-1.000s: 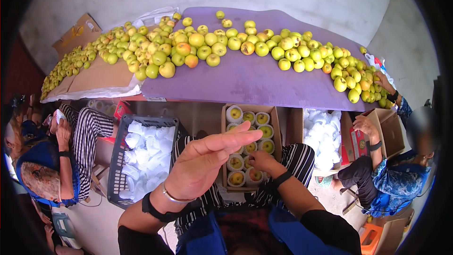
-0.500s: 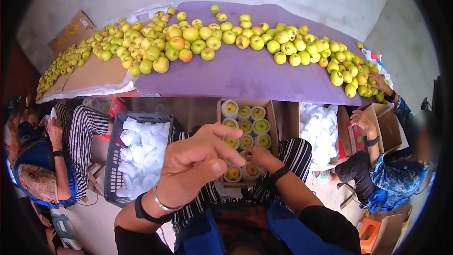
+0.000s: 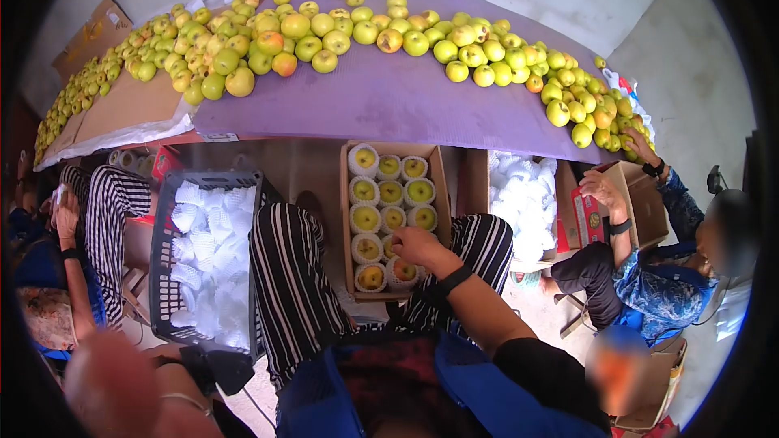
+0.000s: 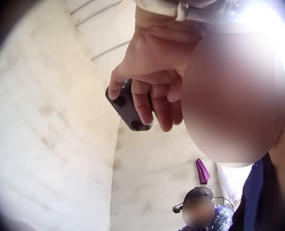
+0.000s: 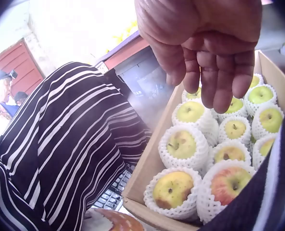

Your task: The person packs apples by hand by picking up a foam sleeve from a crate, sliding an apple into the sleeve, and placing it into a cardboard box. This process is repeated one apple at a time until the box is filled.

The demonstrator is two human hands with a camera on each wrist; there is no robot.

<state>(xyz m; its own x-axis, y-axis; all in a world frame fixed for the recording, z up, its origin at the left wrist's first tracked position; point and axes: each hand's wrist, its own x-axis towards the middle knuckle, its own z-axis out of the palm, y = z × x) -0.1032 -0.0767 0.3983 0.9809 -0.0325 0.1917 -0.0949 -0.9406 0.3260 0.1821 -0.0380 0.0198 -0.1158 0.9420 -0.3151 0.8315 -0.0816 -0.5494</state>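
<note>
My right hand [image 3: 414, 245] hovers over the near right part of a cardboard box [image 3: 441, 186] between my knees. In the right wrist view its fingers hang loosely above the fruit and hold nothing. Apples [image 5: 173, 188], each in a white foam net [image 5: 152, 202], fill the box in rows. One near apple [image 5: 231, 185] is reddish; the others are yellow-green. My left hand [image 4: 154, 67] is raised close to my face, fingers relaxed. In the left wrist view those fingers overlap a black head-worn camera [image 4: 130, 113]; nothing else shows in them.
Loose apples [image 3: 292, 26] lie across a purple-covered table [image 3: 365, 105] ahead. A dark crate [image 3: 166, 268] of white foam nets [image 3: 215, 235] stands left, a box of more nets [image 3: 519, 203] right. People sit at both sides; one hand [image 3: 637, 146] reaches into the apples.
My left hand has moved from in front of the box down and left in the head view, close to the camera. The head view has shifted; the right hand stays over the box.
</note>
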